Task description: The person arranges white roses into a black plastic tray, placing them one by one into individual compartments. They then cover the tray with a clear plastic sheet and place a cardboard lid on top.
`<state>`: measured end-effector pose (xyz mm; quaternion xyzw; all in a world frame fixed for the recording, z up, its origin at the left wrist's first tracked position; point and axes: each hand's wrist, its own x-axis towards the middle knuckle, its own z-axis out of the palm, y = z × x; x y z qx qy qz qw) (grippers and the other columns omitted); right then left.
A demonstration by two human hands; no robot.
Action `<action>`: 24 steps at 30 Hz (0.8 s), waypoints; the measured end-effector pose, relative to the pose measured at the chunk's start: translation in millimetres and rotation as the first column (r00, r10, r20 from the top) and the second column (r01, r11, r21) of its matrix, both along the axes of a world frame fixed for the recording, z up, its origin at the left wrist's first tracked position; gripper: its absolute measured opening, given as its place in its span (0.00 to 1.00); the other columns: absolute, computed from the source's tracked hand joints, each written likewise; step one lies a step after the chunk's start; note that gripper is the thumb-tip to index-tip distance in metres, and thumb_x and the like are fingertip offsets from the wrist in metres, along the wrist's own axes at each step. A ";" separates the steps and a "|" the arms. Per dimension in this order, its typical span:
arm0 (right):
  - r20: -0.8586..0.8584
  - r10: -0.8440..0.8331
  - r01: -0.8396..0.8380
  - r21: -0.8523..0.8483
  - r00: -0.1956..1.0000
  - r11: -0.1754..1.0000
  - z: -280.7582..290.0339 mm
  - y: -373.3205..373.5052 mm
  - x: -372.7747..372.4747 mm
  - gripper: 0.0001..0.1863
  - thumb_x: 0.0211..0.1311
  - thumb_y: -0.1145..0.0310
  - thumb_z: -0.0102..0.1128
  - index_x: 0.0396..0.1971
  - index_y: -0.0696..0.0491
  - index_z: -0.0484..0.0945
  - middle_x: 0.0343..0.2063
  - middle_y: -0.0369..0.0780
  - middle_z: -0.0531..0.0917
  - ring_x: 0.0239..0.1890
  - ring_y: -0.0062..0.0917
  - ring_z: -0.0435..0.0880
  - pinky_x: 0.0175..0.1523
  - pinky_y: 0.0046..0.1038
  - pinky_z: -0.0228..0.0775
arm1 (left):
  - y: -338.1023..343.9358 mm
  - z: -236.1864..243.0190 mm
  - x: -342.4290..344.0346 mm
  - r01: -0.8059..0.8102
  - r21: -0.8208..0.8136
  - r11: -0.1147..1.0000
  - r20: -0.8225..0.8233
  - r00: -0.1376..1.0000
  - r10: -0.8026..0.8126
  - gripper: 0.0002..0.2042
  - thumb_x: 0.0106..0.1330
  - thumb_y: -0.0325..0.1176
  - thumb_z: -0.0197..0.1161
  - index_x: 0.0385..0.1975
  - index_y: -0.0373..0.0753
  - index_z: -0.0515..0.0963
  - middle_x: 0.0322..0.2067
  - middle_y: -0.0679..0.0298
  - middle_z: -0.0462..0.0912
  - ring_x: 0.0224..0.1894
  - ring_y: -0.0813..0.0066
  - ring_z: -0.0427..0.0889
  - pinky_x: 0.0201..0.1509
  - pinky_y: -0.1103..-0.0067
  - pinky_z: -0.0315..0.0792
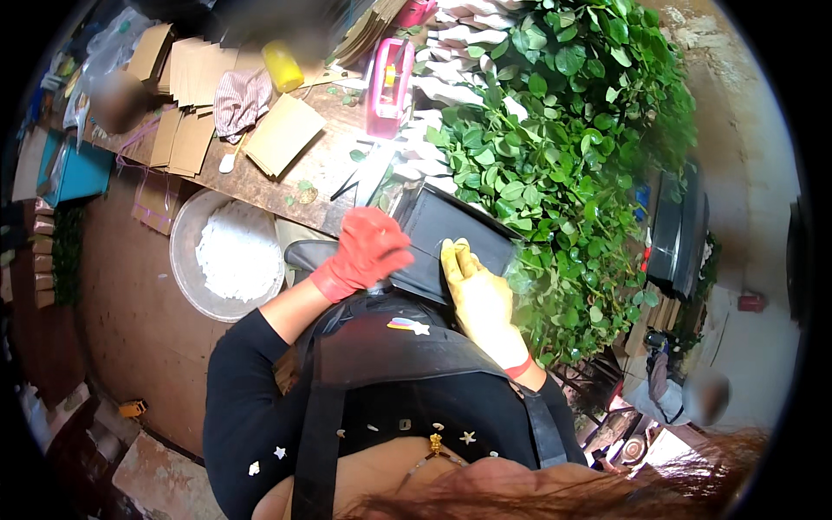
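Observation:
My left hand (368, 251), in a red rubber glove, is curled closed at the left edge of a black tray-like stand (433, 221). What it holds, if anything, I cannot make out. Over the stand's right part lies my right hand (478, 299) in a pale yellow glove, its fingertips drawn together. A faint thin line seems to run between the two hands, too fine to name. Right beside the stand is a large heap of green leafy stems (555, 173), with pale wrapped bundle ends (442, 87) on its left side.
On the wooden table (295, 195) lie cardboard sheets (284, 134), a striped cloth (241, 102), a yellow roll (282, 67) and a pink tape dispenser (390, 87). A tub of white material (234, 251) stands at the left. Another person (667, 394) is at the lower right.

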<state>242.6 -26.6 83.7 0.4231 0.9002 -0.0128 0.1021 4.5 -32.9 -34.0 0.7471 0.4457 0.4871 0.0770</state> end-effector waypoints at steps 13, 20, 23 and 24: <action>-0.034 0.019 -0.019 -0.019 0.999 1.000 -3.0 -1.1 0.8 0.29 0.65 0.73 0.55 0.68 0.58 0.72 0.64 0.54 0.80 0.54 0.43 0.89 0.39 0.37 0.87 | 44.2 11.4 -50.5 -0.181 -0.953 0.244 -0.119 0.962 0.246 0.42 0.56 0.32 0.67 0.74 0.30 0.61 0.45 0.46 0.83 0.46 0.51 0.84 0.55 0.67 0.78; -0.014 0.019 -0.019 0.034 1.000 0.999 -5.1 -7.1 1.4 0.29 0.65 0.72 0.56 0.68 0.59 0.73 0.62 0.54 0.81 0.52 0.44 0.90 0.39 0.38 0.87 | -5.0 49.5 -65.2 0.235 -0.913 0.333 0.237 0.971 -0.036 0.30 0.62 0.26 0.67 0.67 0.36 0.72 0.53 0.50 0.83 0.59 0.56 0.82 0.65 0.68 0.74; -0.014 0.044 -0.043 0.054 0.999 0.998 -6.7 -6.0 0.7 0.29 0.65 0.73 0.56 0.68 0.59 0.73 0.62 0.54 0.81 0.52 0.43 0.90 0.40 0.38 0.87 | -4.1 64.4 -72.6 0.194 -0.884 0.425 0.123 0.974 -0.188 0.30 0.63 0.23 0.64 0.68 0.43 0.71 0.55 0.49 0.84 0.59 0.51 0.83 0.66 0.66 0.75; -0.030 0.069 -0.067 0.054 0.997 0.996 -10.2 -3.5 -1.2 0.29 0.65 0.73 0.56 0.68 0.59 0.73 0.63 0.54 0.81 0.52 0.43 0.90 0.40 0.38 0.87 | -1.3 75.4 -77.6 0.178 -0.911 0.373 0.109 0.974 -0.198 0.30 0.64 0.23 0.64 0.68 0.44 0.71 0.55 0.49 0.85 0.58 0.50 0.84 0.65 0.65 0.75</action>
